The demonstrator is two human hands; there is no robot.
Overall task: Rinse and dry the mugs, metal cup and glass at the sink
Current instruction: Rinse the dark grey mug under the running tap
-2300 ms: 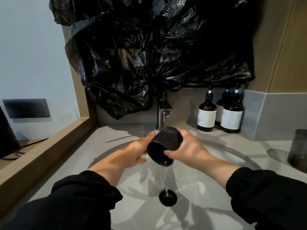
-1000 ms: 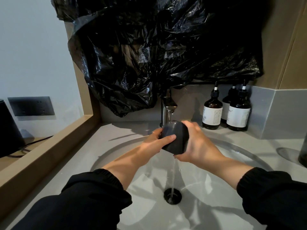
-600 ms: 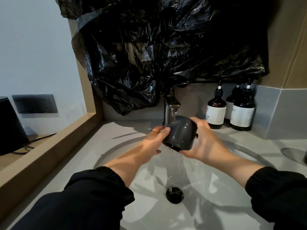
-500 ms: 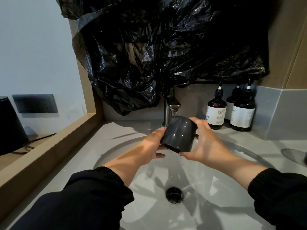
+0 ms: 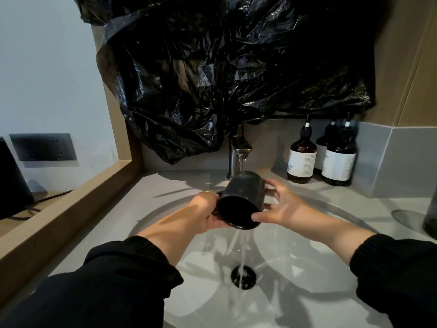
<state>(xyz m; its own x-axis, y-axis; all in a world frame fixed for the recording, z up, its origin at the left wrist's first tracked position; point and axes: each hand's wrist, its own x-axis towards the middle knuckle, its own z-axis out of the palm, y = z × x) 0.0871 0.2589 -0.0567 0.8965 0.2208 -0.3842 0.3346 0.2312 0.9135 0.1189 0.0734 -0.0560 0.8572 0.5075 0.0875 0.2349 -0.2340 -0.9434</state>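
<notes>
A black mug (image 5: 240, 200) lies tilted on its side over the sink basin (image 5: 307, 268), its open mouth facing me. Water from the tap (image 5: 238, 150) hits its upper wall and runs off the rim toward the drain (image 5: 243, 275). My left hand (image 5: 203, 215) grips the mug on its left side, where the handle sits. My right hand (image 5: 281, 207) touches the mug's right side with spread fingers, thumb at the rim. A dark glass (image 5: 430, 214) stands at the right edge of the counter, partly cut off.
Three brown pump bottles (image 5: 326, 159) stand at the back right of the counter. A black plastic bag (image 5: 224, 74) hangs over the wall above the tap. A wooden ledge (image 5: 71, 204) borders the sink on the left, with a black object and a cable beyond it.
The mug has turned from bottom-up to mouth toward me. My left hand shifted to its handle side, my right fingers spread, and water now runs over the mug.
</notes>
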